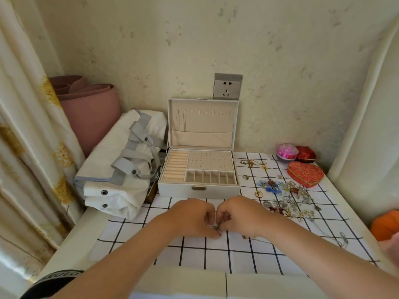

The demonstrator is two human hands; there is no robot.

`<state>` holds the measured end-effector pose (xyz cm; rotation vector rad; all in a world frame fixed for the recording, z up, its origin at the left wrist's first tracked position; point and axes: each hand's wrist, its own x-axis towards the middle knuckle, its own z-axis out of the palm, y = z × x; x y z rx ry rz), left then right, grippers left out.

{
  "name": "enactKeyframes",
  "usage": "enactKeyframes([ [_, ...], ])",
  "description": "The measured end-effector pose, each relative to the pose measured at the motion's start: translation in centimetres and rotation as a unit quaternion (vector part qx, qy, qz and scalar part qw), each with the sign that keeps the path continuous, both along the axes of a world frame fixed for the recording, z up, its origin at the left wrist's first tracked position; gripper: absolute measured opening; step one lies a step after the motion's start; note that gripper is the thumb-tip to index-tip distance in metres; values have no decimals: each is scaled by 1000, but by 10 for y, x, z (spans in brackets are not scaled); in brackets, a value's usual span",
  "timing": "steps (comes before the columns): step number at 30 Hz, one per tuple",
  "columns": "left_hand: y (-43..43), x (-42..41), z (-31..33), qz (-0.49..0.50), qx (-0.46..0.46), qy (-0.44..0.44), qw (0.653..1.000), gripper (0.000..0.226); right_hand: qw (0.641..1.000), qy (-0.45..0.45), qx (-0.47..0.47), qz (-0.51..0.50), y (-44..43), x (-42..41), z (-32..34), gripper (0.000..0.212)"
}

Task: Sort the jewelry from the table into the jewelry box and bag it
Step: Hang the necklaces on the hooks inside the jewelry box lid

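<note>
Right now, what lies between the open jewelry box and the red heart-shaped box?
In the head view, a small ring and a gold-coloured chain lie on the checked cloth between the jewelry box and the heart-shaped box.

The only lettering I can read is on the person's black cuff (58, 276), off the desk's (83, 230) near-left corner: white capitals, roughly "RULO" (cropped, partly blurred).

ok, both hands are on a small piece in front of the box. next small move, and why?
Probably lift it forward to the jewelry box: left hand and right hand both pinch the small silvery piece, the lid stands open, and the front slots look empty.
</note>
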<state>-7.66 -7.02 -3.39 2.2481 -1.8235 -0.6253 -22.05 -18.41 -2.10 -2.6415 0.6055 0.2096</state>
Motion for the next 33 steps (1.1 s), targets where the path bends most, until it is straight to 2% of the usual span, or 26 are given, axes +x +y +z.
enactKeyframes([
  [7,9,24,4,-25,21,60,998,10,1000,9,-13,-2,-3,5,4,16],
  [11,9,20,9,-45,21,33,998,4,1000,8,2,8,0,8,5,27],
  [14,8,20,10,-45,25,43,998,5,999,3,43,15,6,11,5,26],
  [18,10,28,19,-9,-3,125,992,8,988,-53,144,-22,8,18,12,11],
  [22,12,37,33,43,-88,266,959,6,959,-122,249,-58,4,21,26,9],
  [26,13,37,42,64,-144,304,940,7,940,-161,288,-84,1,22,35,12],
  [33,12,40,51,108,-214,370,898,10,927,-170,321,-91,0,27,40,9],
])
